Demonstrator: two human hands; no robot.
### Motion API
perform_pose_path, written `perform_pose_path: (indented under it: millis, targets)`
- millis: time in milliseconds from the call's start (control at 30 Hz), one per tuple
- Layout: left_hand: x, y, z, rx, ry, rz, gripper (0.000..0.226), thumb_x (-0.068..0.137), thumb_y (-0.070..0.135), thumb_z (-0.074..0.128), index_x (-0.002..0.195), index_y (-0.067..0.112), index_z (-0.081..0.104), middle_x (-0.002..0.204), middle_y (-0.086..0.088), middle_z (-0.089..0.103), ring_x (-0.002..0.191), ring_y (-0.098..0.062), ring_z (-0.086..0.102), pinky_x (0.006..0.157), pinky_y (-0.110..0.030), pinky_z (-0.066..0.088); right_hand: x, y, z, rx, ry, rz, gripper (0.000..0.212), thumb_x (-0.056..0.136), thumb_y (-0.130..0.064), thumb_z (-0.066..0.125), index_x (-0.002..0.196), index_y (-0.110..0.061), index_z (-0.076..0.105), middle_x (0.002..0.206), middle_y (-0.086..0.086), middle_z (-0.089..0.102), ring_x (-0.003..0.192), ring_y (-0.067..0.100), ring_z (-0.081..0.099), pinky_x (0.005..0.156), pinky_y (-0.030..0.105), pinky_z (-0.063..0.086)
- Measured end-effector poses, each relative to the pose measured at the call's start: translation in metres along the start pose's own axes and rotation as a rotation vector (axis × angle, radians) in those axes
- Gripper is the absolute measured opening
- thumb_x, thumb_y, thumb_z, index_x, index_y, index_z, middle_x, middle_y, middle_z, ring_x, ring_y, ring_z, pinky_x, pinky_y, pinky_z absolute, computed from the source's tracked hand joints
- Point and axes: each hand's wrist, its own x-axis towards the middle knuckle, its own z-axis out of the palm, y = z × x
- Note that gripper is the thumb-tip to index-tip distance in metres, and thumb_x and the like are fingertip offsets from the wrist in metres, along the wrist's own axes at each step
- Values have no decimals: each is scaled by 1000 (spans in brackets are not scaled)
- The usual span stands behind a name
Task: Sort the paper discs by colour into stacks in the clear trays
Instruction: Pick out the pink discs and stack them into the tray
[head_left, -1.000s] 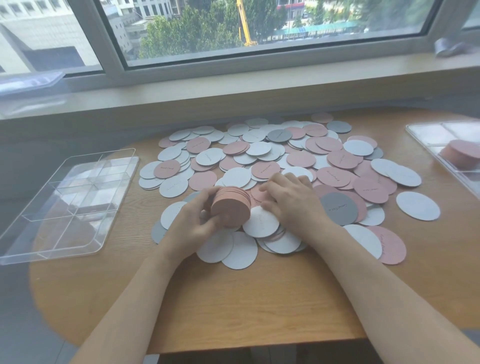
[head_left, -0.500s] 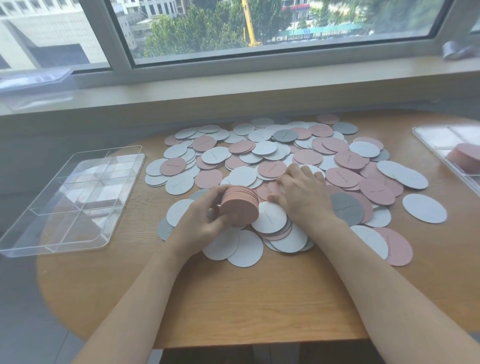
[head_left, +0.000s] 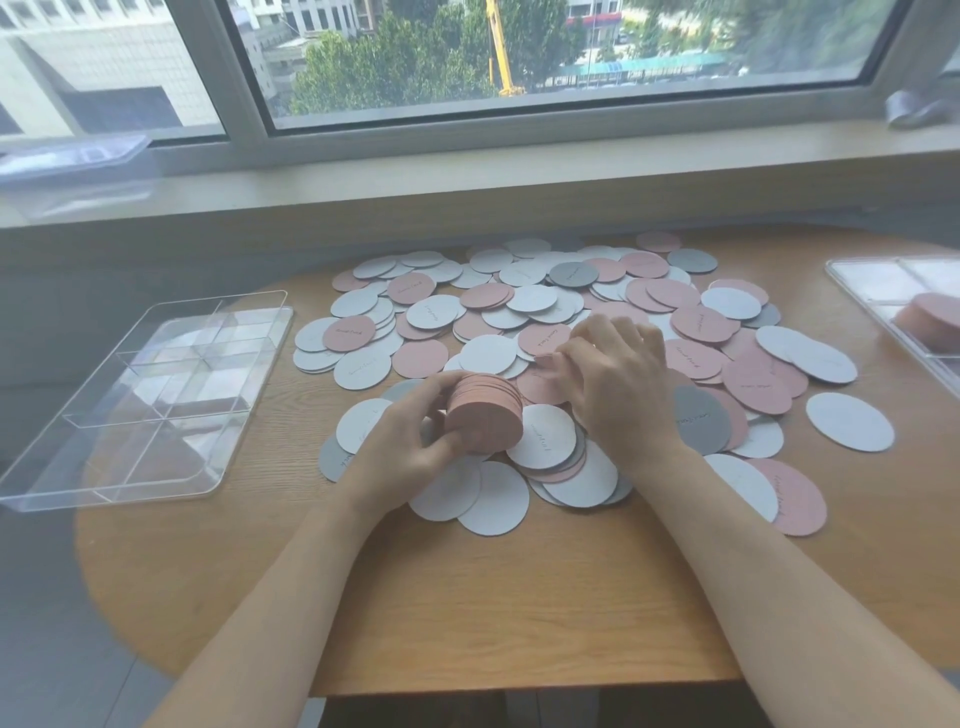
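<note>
I see two hands over the round wooden worktop (head_left: 467, 613). My left hand (head_left: 410, 441) grips one thick stack of pink discs (head_left: 485, 415), fingers (head_left: 441, 382) curled over its top and thumb under its near edge, holding it tilted just above the loose discs. My right hand (head_left: 618, 384) lies palm down on the heap of loose discs (head_left: 545, 312), its fingertips bent onto a pink disc (head_left: 543, 338) just past the stack; I cannot tell whether they pinch it or only press it. The heap spreads across the middle of the worktop in three colours, white, pink and grey; whites and pinks are far too many and too overlapped for me to count, while I make out about six greys. One large grey disc (head_left: 701, 421) lies just right of my right wrist. There are two clear trays: the left tray (head_left: 249, 312), split into compartments, holds no discs, and the right tray (head_left: 852, 280), cut off by the frame edge, holds one pink stack (head_left: 930, 322).
</note>
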Motion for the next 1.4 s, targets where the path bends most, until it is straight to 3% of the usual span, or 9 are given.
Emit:
perform_pose_path:
  millis: [233,433,567,700,800,933,1067,1167,1400]
  targets:
    - [1,-2,1,-2,8,14,56,84,18,72,136,29,54,121,16,66,113,-11,62,95,-25,50,-9,-11,-15,765,-163,317,14,98,-21,60,96,-14,72,81,-9,68,75,2,59,72,21,46]
    - [1,-4,1,-4,5,20,68,86,10,74,146,31,48,128,17,63,116,-10,60,93,-17,47,-8,-15,-19,1007,-261,437,22,90,-15,70,105,-30,68,93,-8,72,92,13,69,85,49,54]
    - [1,-3,2,40,-1,56,74,85,17,74,149,35,43,136,24,58,118,-8,58,97,-13,42,-7,-19,-23,1094,-346,384,37,89,-6,67,116,-30,63,93,-4,71,84,15,71,84,33,54]
    - [-1,-1,3,49,4,57,77,87,13,76,151,35,39,131,16,60,103,-6,60,90,-9,41,-11,-25,-17,991,-464,277,39,98,-7,53,128,-30,64,112,-10,71,101,-1,65,86,9,44]
    - [-2,1,3,72,0,78,79,86,9,76,152,31,38,123,17,60,93,-4,58,86,-7,40,-12,-27,-12,866,-528,159,38,102,-26,45,137,-28,58,122,-12,66,114,3,56,100,20,39]
    - [-1,3,2,75,-7,80,72,87,12,76,149,29,44,129,17,60,102,-2,59,91,-10,41,-11,-26,-11,661,-557,18,57,99,-53,22,148,-31,42,131,-15,54,124,4,39,107,26,19]
    - [-2,7,1,45,0,72,60,84,17,75,137,32,51,121,25,63,113,2,58,89,-6,39,-8,-7,-8,484,-318,127,34,100,-31,45,129,-22,60,119,-5,60,110,18,53,93,31,28]
    - [-4,11,0,21,-4,29,54,85,14,75,127,35,50,114,29,61,104,8,59,84,-4,40,-8,8,-3,296,-354,122,20,90,-16,66,110,-20,69,112,-4,65,105,25,58,90,37,30]
    - [-7,13,-4,-77,-33,-12,47,84,24,68,127,25,52,108,5,67,91,-23,68,83,-39,56,4,5,-1,122,-592,83,46,85,-58,63,120,-28,65,122,-10,56,117,17,43,99,37,23]
